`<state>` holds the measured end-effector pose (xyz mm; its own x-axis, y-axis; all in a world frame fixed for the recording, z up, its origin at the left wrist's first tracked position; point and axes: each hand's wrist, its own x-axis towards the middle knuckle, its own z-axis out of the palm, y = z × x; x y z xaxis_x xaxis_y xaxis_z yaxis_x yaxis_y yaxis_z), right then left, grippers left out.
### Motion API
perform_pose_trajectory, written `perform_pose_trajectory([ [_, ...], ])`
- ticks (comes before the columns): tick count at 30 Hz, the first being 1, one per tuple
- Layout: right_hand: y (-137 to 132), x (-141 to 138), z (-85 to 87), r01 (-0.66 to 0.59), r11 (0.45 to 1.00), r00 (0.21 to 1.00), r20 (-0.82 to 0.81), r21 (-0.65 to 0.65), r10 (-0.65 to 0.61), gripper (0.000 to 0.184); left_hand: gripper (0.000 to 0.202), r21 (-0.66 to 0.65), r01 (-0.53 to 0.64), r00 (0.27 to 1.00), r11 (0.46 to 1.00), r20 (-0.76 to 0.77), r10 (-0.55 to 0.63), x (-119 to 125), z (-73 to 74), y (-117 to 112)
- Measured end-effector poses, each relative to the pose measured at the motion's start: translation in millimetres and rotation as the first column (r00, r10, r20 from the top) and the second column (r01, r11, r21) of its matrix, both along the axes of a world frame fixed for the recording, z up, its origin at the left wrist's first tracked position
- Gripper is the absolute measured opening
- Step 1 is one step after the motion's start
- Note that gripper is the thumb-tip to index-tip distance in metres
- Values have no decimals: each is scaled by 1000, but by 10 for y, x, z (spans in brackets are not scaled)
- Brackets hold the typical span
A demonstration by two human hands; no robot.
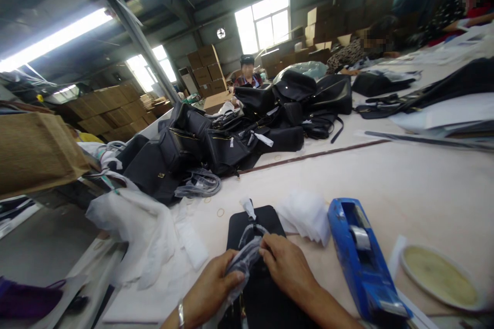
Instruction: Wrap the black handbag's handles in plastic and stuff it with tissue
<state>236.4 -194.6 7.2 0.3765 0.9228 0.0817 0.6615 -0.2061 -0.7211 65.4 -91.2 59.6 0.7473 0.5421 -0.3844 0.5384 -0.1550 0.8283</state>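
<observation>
A black bag (266, 288) lies on the table right in front of me, with a white tag (249, 208) at its top end. Over it I hold a strap wrapped in clear plastic (249, 257), which loops up near the bag's top. My left hand (216, 282), with a silver bracelet at the wrist, is closed around the lower part of the wrapped strap. My right hand (287, 264) pinches the same strap higher up, its fingertips partly hidden. Just past the right hand is a stack of thin white foam sheets (306, 216).
A blue tape dispenser (358, 262) and a round yellowish dish (440, 275) stand at the right. Black bags (216, 144) are heaped ahead. White plastic sheeting (135, 231) hangs at the left edge beside a carton (38, 154). Another person (247, 74) is beyond the heap.
</observation>
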Motion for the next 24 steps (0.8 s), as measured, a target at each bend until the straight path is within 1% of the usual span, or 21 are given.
perform_pose_trajectory([
  [4, 8, 31, -61, 2, 1000, 1000, -31, 27, -2, 11, 31, -20, -24, 999, 1000, 31, 25, 30, 20, -15],
  [8, 17, 51, -111, 15, 999, 1000, -27, 42, -14, 11, 33, -59, -60, 996, 996, 56, 64, 66, 21, -35],
  [10, 29, 61, -115, 19, 999, 999, -34, 47, -17, 11, 34, -46, -73, 996, 996, 51, 75, 60, -43, -43],
  [12, 40, 72, -113, 18, 998, 998, -59, 53, -14, 12, 38, -48, -73, 996, 996, 56, 76, 36, -154, -61],
  [15, 28, 90, -116, 9, 998, 992, -126, 60, -2, 11, 47, -115, -73, 990, 991, 113, 86, -4, -315, -117],
  [17, -11, 98, -116, -7, 998, 987, -159, 64, 17, 11, 45, -145, -81, 988, 986, 120, 98, -22, -348, -159],
  [19, -72, 98, -105, -38, 996, 986, -161, 75, 50, 10, 42, -108, -79, 994, 991, 73, 87, -41, -308, -180],
  [20, -108, 93, -94, -60, 995, 986, -151, 82, 72, 10, 40, -63, -71, 997, 995, 22, 73, -55, -270, -180],
  [22, -175, 71, -63, -114, 990, 985, -120, 87, 124, 11, 33, 82, -26, 995, 996, -96, 33, -93, -191, -166],
  [24, -221, 34, -35, -151, 985, 983, -93, 83, 159, 13, 23, 229, 32, 980, 973, -199, 15, -134, -144, -147],
])
